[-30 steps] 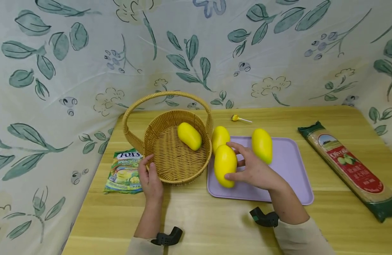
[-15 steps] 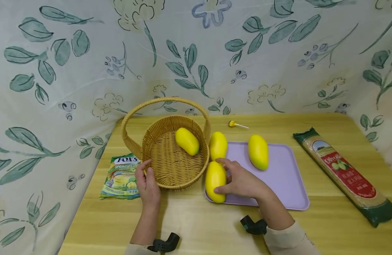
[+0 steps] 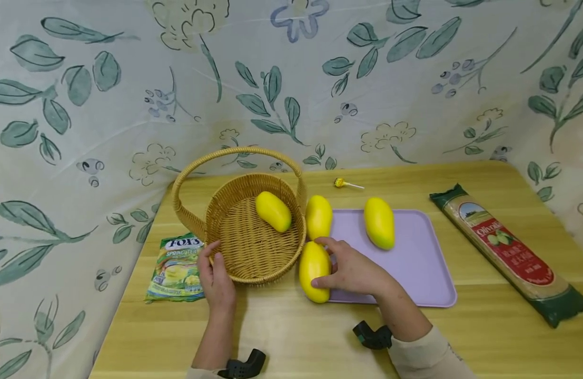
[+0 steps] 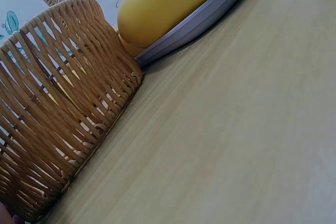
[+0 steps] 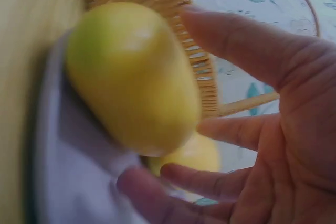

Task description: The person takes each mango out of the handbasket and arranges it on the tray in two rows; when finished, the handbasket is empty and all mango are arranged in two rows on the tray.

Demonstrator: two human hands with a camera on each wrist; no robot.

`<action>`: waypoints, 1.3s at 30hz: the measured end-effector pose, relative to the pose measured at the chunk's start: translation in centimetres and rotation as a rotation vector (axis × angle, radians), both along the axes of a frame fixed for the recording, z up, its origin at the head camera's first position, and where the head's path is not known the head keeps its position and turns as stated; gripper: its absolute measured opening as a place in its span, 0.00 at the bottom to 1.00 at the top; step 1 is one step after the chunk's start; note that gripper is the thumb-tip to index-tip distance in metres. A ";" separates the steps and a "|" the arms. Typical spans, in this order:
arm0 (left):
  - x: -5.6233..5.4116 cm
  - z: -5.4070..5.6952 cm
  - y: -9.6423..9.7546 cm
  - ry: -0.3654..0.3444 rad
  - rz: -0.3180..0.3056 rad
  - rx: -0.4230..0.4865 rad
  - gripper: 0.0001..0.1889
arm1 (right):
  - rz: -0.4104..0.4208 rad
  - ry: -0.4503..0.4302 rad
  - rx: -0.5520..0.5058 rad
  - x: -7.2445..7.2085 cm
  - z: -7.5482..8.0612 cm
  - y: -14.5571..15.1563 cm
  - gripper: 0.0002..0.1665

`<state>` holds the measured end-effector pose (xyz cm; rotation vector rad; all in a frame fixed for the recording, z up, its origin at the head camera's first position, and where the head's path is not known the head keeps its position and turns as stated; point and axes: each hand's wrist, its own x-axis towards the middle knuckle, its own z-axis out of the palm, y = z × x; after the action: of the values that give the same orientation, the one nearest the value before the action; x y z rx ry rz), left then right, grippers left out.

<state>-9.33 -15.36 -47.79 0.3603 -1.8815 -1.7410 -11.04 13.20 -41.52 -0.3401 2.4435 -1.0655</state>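
Observation:
My left hand [image 3: 217, 281] holds the near left side of a round wicker basket [image 3: 255, 268], its fingertips at the rim. Inside the basket lies one yellow mango [image 3: 274, 211]. My right hand [image 3: 350, 268] is spread beside another mango [image 3: 314, 272] at the tray's near left corner. In the right wrist view its thumb and fingers are extended around this mango [image 5: 131, 77], with space between fruit and palm. Behind it a third mango [image 3: 318, 217] leans by the basket. One more mango [image 3: 379, 223] lies on the lilac tray [image 3: 419, 263].
A lollipop [image 3: 339, 182] lies at the back of the table. On the right is a long pasta packet [image 3: 509, 252]. A green sweets bag [image 3: 177, 268] lies left of the basket, partly behind my left hand. The basket's tall handle [image 3: 239, 150] arches upward.
The right hand has brought the near mango left and down to the tray's near left corner, then stayed beside it. The left hand keeps its place on the basket. The head view has shifted.

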 end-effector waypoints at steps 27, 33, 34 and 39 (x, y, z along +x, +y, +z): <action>0.0 -0.4 -0.3 0.050 0.019 -0.040 0.16 | -0.137 0.473 -0.106 -1.4 4.4 -15.0 0.41; -0.2 -0.2 -0.3 0.029 0.021 -0.014 0.16 | -0.222 0.447 0.029 -5.0 3.5 -16.5 0.45; -0.2 -0.2 -0.3 0.027 0.020 -0.011 0.17 | -0.223 0.440 0.062 -5.4 3.3 -16.6 0.46; -0.1 -0.1 -0.3 0.022 0.015 -0.012 0.17 | -0.205 0.416 0.194 -7.0 2.1 -17.0 0.50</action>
<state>-9.38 -15.69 -47.90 0.3487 -1.8681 -1.7164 -18.08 -3.78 -39.38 -0.2730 2.9817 -0.8956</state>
